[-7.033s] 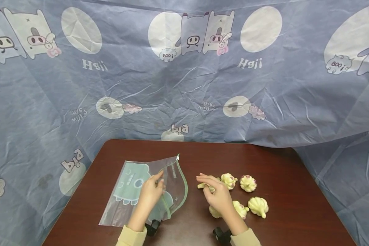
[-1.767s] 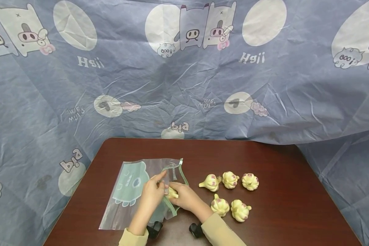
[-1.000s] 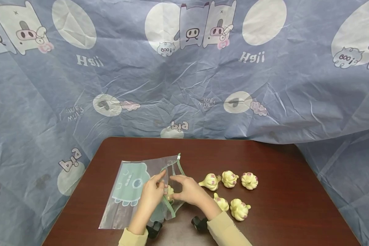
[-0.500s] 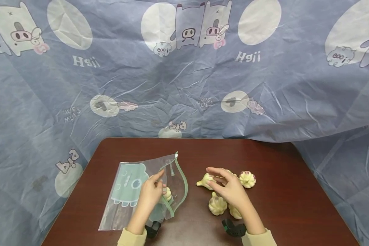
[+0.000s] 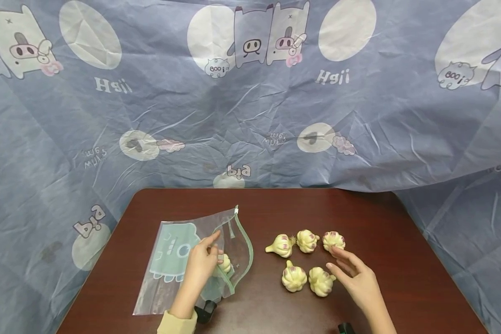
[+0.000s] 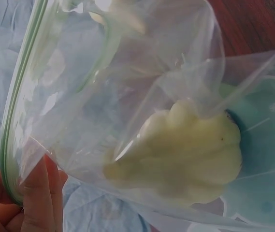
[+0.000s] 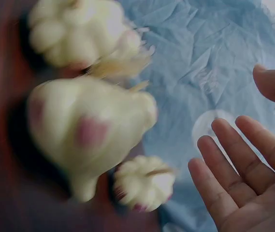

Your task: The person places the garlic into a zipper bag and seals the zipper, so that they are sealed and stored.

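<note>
Garlic bulbs, pale yellow with purple patches, number five on the dark red-brown counter: three in a far row, two in a near row. In the far row, the leftmost bulb lies on its side, stem to the left, root end just beside the middle one. A sixth bulb is inside the clear bag, near its mouth, visible through the film.

The bag occupies the left part of the counter, its gaping mouth facing the five bulbs. Green trim edges the mouth; a turquoise character is printed on the bag's face.

Left hand: grip engaged, fingers pinching the bag at the lip of the mouth, as the left wrist view also shows. Right hand: grip holding nothing, fingers extended. It is near the rightmost bulbs of both rows; its fingertips overlap the far one in the head view, and contact there cannot be determined. The nearest bulb in the right wrist view is blurred.

A yellow sleeve covers the left forearm. Printed blue-grey cloth hangs behind the counter.
</note>
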{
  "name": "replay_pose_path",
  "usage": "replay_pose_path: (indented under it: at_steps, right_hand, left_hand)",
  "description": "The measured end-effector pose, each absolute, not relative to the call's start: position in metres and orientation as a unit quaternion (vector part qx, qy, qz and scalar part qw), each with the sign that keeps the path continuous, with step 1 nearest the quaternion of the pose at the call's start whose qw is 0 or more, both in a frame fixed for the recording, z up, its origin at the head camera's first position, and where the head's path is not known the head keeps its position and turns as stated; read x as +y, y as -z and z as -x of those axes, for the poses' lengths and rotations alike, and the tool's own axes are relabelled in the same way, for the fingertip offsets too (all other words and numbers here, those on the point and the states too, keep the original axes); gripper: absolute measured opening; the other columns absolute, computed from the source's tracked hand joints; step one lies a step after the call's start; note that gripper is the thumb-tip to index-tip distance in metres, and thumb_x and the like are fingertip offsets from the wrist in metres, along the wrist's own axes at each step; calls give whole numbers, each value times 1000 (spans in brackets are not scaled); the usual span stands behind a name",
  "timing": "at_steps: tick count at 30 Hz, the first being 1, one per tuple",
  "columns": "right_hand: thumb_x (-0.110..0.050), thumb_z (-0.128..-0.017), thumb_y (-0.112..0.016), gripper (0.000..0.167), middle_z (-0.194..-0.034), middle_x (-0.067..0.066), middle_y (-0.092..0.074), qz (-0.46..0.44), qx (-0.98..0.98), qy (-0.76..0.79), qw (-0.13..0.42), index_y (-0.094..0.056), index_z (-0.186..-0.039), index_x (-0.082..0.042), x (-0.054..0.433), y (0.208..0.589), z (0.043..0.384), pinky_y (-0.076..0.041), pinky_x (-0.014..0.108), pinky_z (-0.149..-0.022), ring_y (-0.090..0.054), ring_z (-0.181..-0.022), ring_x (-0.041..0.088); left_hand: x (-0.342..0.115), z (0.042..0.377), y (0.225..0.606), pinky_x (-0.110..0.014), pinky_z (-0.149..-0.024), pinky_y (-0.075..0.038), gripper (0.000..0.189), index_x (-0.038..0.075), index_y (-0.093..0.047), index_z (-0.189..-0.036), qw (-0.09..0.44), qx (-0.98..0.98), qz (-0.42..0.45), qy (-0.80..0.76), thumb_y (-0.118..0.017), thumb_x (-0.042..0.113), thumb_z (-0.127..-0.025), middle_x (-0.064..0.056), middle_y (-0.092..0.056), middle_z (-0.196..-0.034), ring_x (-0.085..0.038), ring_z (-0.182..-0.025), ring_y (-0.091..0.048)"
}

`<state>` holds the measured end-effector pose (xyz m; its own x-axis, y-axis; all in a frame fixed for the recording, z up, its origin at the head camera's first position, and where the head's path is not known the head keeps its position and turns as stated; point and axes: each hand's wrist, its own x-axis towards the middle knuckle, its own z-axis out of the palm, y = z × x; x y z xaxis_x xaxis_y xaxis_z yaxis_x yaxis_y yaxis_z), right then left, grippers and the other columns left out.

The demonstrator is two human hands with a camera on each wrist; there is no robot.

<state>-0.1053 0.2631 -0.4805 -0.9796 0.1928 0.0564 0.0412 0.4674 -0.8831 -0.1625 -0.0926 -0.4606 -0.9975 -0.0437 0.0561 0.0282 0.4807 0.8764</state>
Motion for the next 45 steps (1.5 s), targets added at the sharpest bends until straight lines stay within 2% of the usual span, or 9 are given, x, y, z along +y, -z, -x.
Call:
replay_pose_path:
  at_steps: [10, 12, 14, 17, 18, 22, 27, 37, 45]
  right_hand:
    - [-29, -83, -79, 64, -141, 7, -56, 35, -865, -494, 86, -53, -140, -13, 261, 515, 95, -31, -3, -97, -33, -120, -28]
    - [-31, -82, -80, 70, -144, 7, -52, 34, -875, -477, 73, -49, -143, -14, 261, 520, 94, -35, 8, -106, -33, -131, -17]
    - [-34, -80, -81, 76, -148, 7, -48, 38, -884, -463, 55, -46, -145, -15, 260, 524, 93, -38, 29, -113, -34, -142, 3]
    - [-39, -77, -82, 84, -151, 11, -44, 36, -898, -438, 35, -43, -148, -16, 259, 530, 93, -38, 62, -105, -39, -141, 35]
    - [-40, -76, -83, 86, -152, 13, -44, 32, -902, -430, 36, -42, -148, -15, 258, 532, 93, -40, 64, -102, -41, -137, 41]
    - [-42, -73, -85, 91, -152, 24, -40, 16, -917, -396, 36, -42, -148, -13, 256, 541, 94, -43, 65, -96, -44, -132, 48]
    - [-42, -71, -86, 95, -151, 31, -36, 12, -926, -377, 18, -42, -148, -12, 257, 546, 95, -42, 69, -94, -40, -133, 55]
    - [-39, -72, -86, 88, -144, 26, -48, 24, -931, -365, 8, -46, -145, -10, 258, 550, 95, -43, 63, -98, -46, -131, 48]
    - [-49, -74, -82, 88, -142, 24, -51, 63, -931, -360, 0, -47, -142, -7, 260, 543, 96, -45, 61, -98, -49, -128, 48]
  left_hand:
    - [-95, 161, 459, -21, -50, -51, 41, 1, -59, -135, 38, -864, -8, 503, -47, -1, -96, -21, -68, -114, -18, -65, -71]
    - [-96, 161, 459, -21, -50, -51, 41, 0, -58, -135, 39, -864, -4, 501, -47, -2, -95, -22, -68, -114, -19, -65, -71]
    - [-96, 160, 458, -21, -51, -52, 41, -1, -58, -134, 41, -863, -1, 504, -47, -2, -95, -23, -68, -113, -19, -65, -71]
    - [-96, 160, 458, -20, -52, -53, 40, 0, -59, -134, 38, -862, -6, 506, -47, -2, -95, -22, -68, -114, -19, -66, -72]
    - [-97, 160, 458, -20, -51, -52, 40, 0, -59, -134, 38, -862, -8, 505, -47, -1, -95, -22, -68, -114, -19, -66, -71]
    - [-98, 161, 459, -20, -51, -52, 41, 1, -59, -134, 35, -863, -13, 504, -47, -1, -95, -21, -69, -114, -19, -65, -72]
    - [-99, 161, 459, -21, -51, -52, 41, 1, -59, -134, 36, -863, -9, 504, -47, -1, -95, -21, -69, -113, -18, -65, -71]
    - [-99, 162, 461, -21, -46, -47, 41, 2, -60, -134, 36, -865, -12, 501, -47, -1, -95, -20, -71, -109, -18, -64, -71]
    - [-97, 162, 462, -21, -48, -49, 41, 1, -60, -133, 37, -865, -9, 501, -47, -1, -94, -20, -72, -101, -17, -64, -70]
